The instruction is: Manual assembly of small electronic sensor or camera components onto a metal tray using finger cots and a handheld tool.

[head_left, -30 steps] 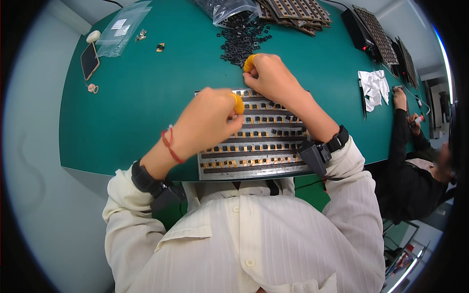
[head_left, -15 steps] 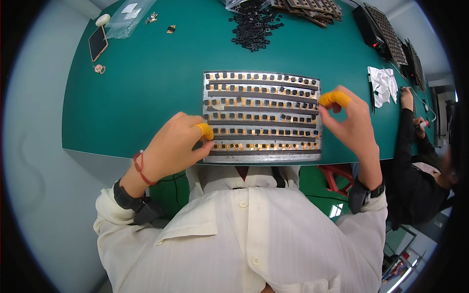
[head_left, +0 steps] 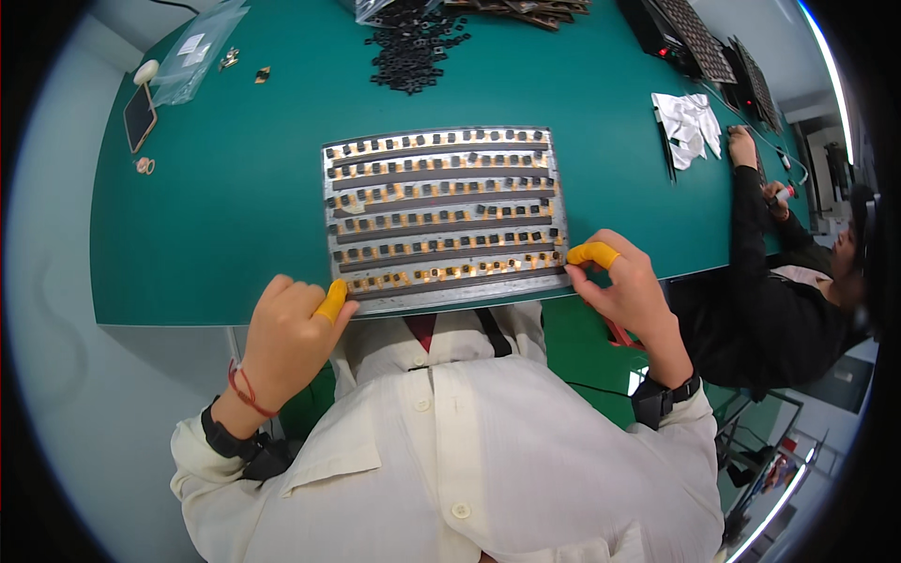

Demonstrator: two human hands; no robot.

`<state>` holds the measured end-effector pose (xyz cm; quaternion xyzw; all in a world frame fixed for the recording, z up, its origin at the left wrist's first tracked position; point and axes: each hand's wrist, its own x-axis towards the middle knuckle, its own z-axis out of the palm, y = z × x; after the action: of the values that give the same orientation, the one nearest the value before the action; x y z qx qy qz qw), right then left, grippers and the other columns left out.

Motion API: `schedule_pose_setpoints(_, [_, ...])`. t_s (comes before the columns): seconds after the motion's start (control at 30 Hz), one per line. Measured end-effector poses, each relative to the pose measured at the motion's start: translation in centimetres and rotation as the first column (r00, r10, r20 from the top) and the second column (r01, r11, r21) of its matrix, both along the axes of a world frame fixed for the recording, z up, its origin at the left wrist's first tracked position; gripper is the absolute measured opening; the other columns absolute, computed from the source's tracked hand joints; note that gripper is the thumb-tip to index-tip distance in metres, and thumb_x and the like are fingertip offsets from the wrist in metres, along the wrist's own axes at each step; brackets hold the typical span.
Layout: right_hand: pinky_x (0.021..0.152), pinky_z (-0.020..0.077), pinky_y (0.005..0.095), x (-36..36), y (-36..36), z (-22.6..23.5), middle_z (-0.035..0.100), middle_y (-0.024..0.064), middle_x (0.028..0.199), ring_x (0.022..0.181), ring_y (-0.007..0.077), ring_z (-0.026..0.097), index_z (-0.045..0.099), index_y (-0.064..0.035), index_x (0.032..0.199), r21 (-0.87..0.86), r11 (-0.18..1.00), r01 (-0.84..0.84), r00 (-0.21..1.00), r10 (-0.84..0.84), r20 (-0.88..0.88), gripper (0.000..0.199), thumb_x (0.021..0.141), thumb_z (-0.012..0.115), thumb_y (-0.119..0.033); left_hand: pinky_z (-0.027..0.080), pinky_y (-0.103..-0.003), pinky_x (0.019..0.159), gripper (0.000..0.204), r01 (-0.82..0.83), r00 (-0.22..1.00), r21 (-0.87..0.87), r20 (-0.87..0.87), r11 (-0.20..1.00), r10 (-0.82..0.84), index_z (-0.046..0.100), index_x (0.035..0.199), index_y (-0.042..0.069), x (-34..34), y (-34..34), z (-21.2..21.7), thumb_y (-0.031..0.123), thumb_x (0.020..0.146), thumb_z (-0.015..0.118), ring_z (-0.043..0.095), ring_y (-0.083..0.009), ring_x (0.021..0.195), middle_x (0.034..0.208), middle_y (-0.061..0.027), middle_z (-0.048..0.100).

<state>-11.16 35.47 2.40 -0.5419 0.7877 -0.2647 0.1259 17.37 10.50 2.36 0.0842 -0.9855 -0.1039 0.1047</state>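
Observation:
A flat metal tray lies at the table's front edge, carrying several rows of small black square parts with gold-coloured tabs, divided by dark strips. A few black squares in the rows sit crooked. My left hand, with a yellow finger cot on its forefinger, is closed by thumb and forefinger at the tray's near left corner. On the opposite side, my right hand, also in a yellow finger cot, pinches the right edge close to the near corner. The tips of both hands partly cover what they grip.
A heap of black square parts lies at the back, beside stacked brown boards. To the left are a phone and a plastic bag. A crumpled white cloth lies right, near another person's arm.
My right hand has come down along the tray's right edge to near its front corner. My left hand has slid down to the near left corner. The whole view has shifted and tilted.

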Motion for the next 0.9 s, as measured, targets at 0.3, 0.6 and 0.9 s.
schedule_pose_setpoints(0.3, [0.065, 0.0503, 0.0363, 0.1, -0.6, -1.0, 0.059, 0.0102, 0.086, 0.075, 0.0276, 0.061, 0.068, 0.0020, 0.089, -0.027, 0.999, -0.022, 0.997, 0.020, -0.072, 0.015, 0.079, 0.075, -0.008, 0.038, -0.039, 0.061, 0.037, 0.063, 0.967, 0.086, 0.239, 0.994, -0.082, 0.059, 0.059, 0.000, -0.7, 0.1, 1.2, 0.024, 0.084, 0.072, 0.047, -0.0279, 0.055, 0.060, -0.0100, 0.051])
schedule_pose_setpoints(0.6, [0.045, 0.0404, 0.0420, 2.2, -0.7, 0.8, 0.050, 0.0136, 0.050, 0.043, 0.0352, 0.049, 0.060, 0.0038, 0.057, 0.195, 0.978, 0.075, 0.995, -0.061, -0.079, 0.042, 0.086, 0.072, -0.023, 0.041, -0.040, 0.063, 0.043, 0.038, 0.906, 0.206, 0.406, 0.978, -0.120, 0.060, 0.055, 0.000, -2.3, -1.9, 3.1, 0.028, 0.087, 0.069, 0.050, -0.0307, 0.055, 0.058, -0.0119, 0.053])
schedule_pose_setpoints(0.9, [0.049, 0.0436, 0.0432, 0.3, -2.0, 2.3, 0.054, 0.0208, 0.052, 0.050, 0.0370, 0.055, 0.061, 0.0057, 0.060, 0.353, 0.934, -0.046, 0.997, 0.064, -0.041, 0.041, 0.084, 0.073, -0.025, 0.049, -0.039, 0.080, 0.029, -0.072, 0.996, 0.128, -0.047, 0.989, 0.078, 0.065, 0.115, -0.001, -5.2, -10.4, 6.0, 0.013, 0.090, 0.065, 0.064, -0.0308, 0.091, 0.099, -0.0150, 0.066])
